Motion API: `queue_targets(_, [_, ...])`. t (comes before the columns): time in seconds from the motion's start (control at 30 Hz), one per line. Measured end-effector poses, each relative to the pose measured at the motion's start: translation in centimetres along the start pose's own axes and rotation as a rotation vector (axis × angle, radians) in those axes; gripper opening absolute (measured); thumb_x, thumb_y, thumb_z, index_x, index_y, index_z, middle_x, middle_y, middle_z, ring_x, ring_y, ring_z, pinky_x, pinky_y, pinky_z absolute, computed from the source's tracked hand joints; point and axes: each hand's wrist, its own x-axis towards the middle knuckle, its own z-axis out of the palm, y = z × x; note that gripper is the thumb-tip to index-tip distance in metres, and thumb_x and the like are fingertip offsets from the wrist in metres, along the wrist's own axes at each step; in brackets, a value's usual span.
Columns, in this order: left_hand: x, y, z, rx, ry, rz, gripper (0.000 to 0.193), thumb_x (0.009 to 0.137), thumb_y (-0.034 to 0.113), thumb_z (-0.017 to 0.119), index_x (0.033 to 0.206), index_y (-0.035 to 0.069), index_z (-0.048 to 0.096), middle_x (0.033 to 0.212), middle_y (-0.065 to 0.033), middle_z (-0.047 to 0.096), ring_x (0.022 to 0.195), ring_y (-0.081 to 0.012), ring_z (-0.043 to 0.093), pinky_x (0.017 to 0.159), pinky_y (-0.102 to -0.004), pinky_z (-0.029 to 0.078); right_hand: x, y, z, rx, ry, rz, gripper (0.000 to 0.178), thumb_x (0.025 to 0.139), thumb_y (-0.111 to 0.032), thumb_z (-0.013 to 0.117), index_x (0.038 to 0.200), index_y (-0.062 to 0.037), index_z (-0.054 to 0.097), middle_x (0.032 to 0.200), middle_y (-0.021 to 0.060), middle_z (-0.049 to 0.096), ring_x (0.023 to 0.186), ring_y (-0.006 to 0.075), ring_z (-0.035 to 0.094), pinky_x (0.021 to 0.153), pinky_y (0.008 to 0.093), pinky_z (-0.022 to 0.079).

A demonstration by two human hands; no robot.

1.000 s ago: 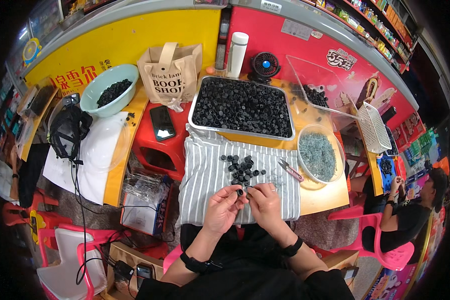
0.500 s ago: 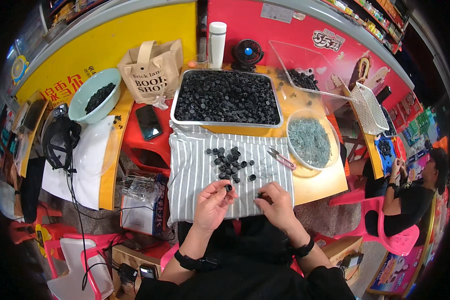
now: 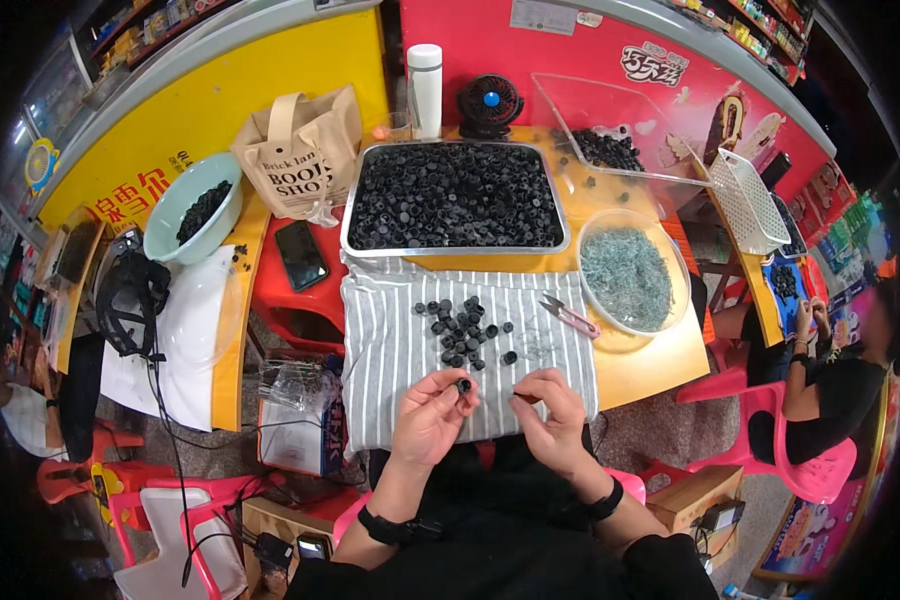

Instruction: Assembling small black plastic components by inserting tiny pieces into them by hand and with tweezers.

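- Left hand (image 3: 425,420): one, near, thumb and fingers gripping one black cap (image 3: 463,386), above the near part of the cloth.
- Right hand (image 3: 553,415): one, just right of the left hand and apart from it, fingers bent together; cannot tell whether they hold a piece.
- Striped cloth (image 3: 385,345): one, bearing a loose group of black caps (image 3: 460,325), overlapping, over twenty, exact count not possible.
- Snips (image 3: 570,317): one pair, on the cloth's right side.
- Metal tray (image 3: 455,251): one, far of the cloth, filled with uncountable black pieces.
- Clear round tub (image 3: 681,280): one, right, holding grey-green scraps.
- Green bowl (image 3: 163,225): one, far left, holding black pieces.
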Motion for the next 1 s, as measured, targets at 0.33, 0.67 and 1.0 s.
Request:
queue_targets(0.33, [-0.2,0.1,0.3,-0.021,0.064,-0.036,0.023,0.093,0.0,0.057,0.115,-0.006,0.061,0.103,-0.0126,0.066,0.085,-0.0158,0.063,0.078,-0.0266,0.052,0.9,-0.7,3.6,-0.107,0.044,-0.241,0.024,0.07,0.006,0.074,0.09,0.0006,0.062,0.086,0.0136,0.063,0.073,0.0292,0.061,0.062,0.0344,0.049])
queue_targets(0.67, [-0.3,-0.1,0.1,0.02,0.09,-0.043,0.023,0.093,-0.002,0.055,0.116,-0.006,0.06,0.102,-0.0102,0.066,0.082,-0.0139,0.063,0.078,-0.0252,0.053,1.3,-0.9,3.7,-0.216,0.038,-0.337,0.021,0.069,0.006,0.074,0.087,0.0006,0.065,0.085,0.0121,0.062,0.07,0.0278,0.06,0.056,0.0341,0.047])
queue_targets(1.0, [-0.4,0.0,0.3,0.001,0.095,-0.047,0.022,0.093,-0.003,0.055,0.115,-0.006,0.061,0.102,-0.0111,0.067,0.083,-0.0146,0.064,0.078,-0.0251,0.053,1.4,-0.9,3.8,-0.182,0.053,-0.36,0.021,0.068,0.006,0.074,0.087,0.002,0.065,0.084,0.0122,0.063,0.069,0.0276,0.059,0.056,0.0343,0.046])
